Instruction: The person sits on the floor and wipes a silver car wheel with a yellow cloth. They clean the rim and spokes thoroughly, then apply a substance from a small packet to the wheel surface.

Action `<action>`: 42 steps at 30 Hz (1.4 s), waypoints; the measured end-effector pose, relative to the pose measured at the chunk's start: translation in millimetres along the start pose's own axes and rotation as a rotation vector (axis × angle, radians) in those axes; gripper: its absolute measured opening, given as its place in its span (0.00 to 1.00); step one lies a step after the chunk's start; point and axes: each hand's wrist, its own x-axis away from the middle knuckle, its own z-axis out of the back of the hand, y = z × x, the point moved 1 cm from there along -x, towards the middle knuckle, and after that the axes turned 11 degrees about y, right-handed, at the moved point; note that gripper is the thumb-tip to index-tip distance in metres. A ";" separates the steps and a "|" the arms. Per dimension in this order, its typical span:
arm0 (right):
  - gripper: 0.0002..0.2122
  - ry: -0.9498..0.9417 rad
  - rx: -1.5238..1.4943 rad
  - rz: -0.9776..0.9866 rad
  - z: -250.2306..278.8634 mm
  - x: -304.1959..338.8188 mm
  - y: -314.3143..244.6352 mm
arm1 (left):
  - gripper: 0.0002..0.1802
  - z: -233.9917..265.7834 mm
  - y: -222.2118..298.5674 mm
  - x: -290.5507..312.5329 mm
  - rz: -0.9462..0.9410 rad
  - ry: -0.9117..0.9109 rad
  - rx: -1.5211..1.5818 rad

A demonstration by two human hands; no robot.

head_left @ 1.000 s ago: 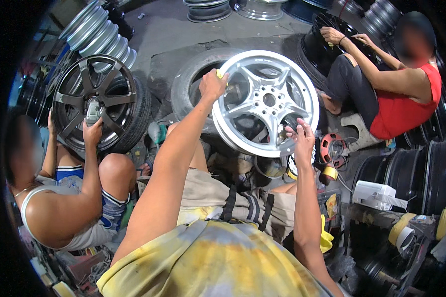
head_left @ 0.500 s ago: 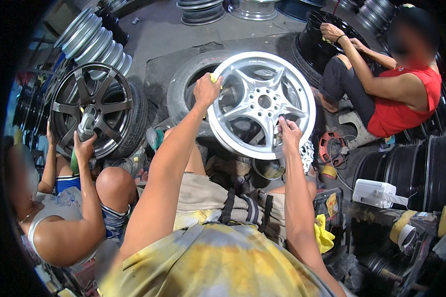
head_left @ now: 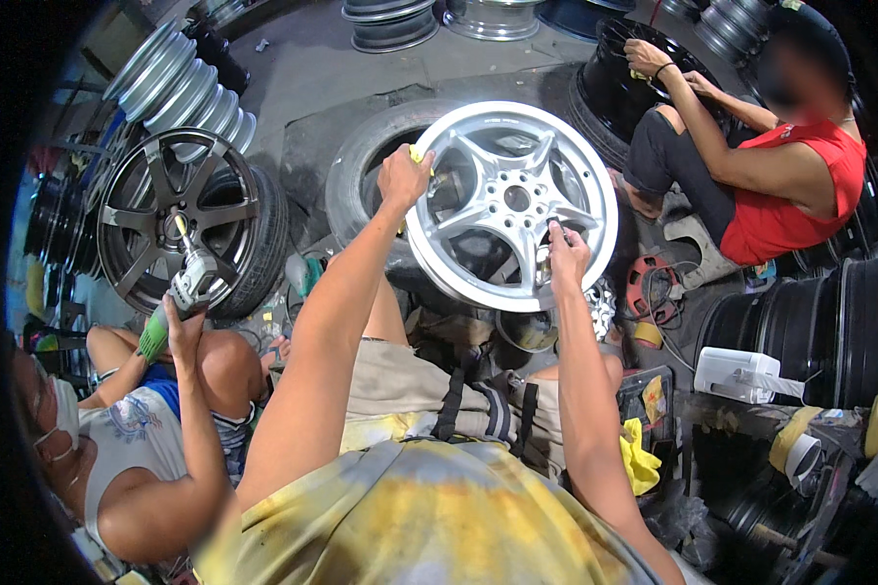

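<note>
A silver spoked alloy wheel (head_left: 517,198) leans in front of me, tilted up toward me, against a tyre (head_left: 349,185) lying behind it. My left hand (head_left: 406,177) is closed on its left rim, with a bit of yellow cloth (head_left: 417,154) showing at the fingers. Over the lower right spokes, my right hand (head_left: 568,257) is closed in a pinch beside the hub's lug holes. Something small and dark shows at its fingertips, too small to name.
At left a person holds a power tool (head_left: 194,278) by a dark wheel (head_left: 178,210). Another person in a red top (head_left: 795,185) works on a black wheel (head_left: 644,83). A red cable reel (head_left: 653,290), a yellow cloth (head_left: 640,456) and black rims (head_left: 800,327) are to my right.
The person at left has drawn the power tool down and away from the dark wheel and leans differently. My right hand has shifted very slightly along the spoke; my left grip is unchanged.
</note>
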 end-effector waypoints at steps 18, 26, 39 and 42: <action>0.15 -0.080 0.020 -0.067 7.4 -3.9 -9.3 | 0.24 -0.9 -3.9 -0.4 0.010 0.007 -0.014; 0.18 -0.135 0.166 -0.004 14.8 4.6 -23.2 | 0.25 -1.5 -4.3 -1.2 0.027 -0.025 -0.022; 0.14 -0.161 0.256 0.083 14.9 -22.6 -31.3 | 0.36 -10.4 -36.0 -24.5 -0.192 -0.227 -0.132; 0.15 -0.391 0.311 0.002 21.0 -15.7 -36.0 | 0.45 3.2 -38.8 -16.5 -0.119 -0.416 -0.200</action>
